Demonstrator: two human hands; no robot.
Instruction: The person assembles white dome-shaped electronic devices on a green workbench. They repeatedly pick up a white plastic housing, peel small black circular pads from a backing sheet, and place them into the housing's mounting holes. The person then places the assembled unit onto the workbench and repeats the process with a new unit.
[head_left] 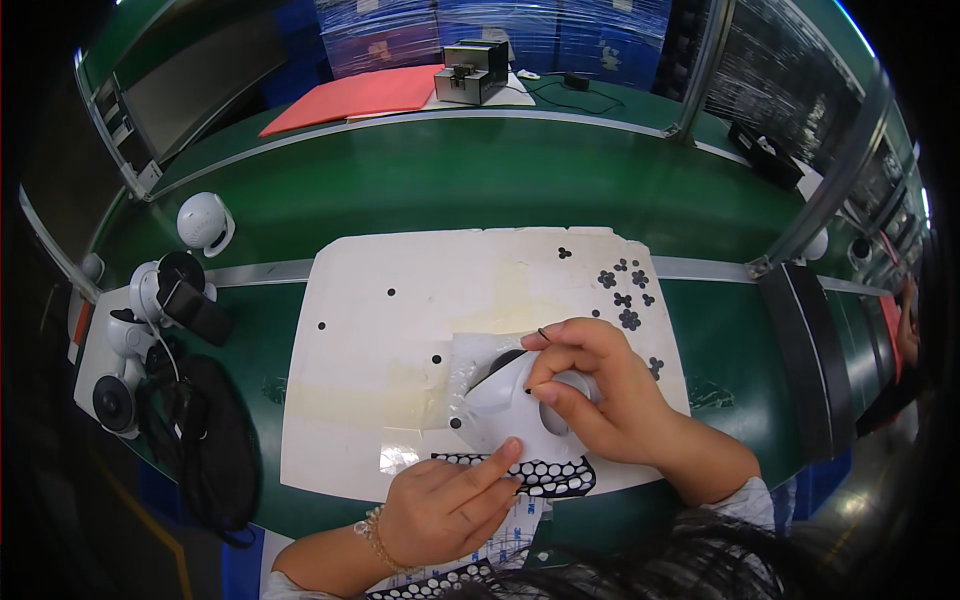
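Note:
A smooth white camera-like device (497,408) with a dark face lies on a clear plastic bag (466,358) on the white board. Over its right side, the thumb and a finger of my right hand (610,400) pinch a tiny black round pad (529,391). A thin dark loop (543,333) shows at another fingertip of that hand. My left hand (450,505) holds nothing visible; its index finger stretches out and its tip touches the device's lower edge. Partly beneath the left fingers lies a black sheet with rows of white round spots (562,476).
Loose black pads and clusters of them (629,319) dot the white board (380,370). At left stand white cameras (128,335) and a black pouch (217,430). A metal fixture (472,72) and pink sheets (360,98) sit on the far shelf; a dark bar (808,360) lies right.

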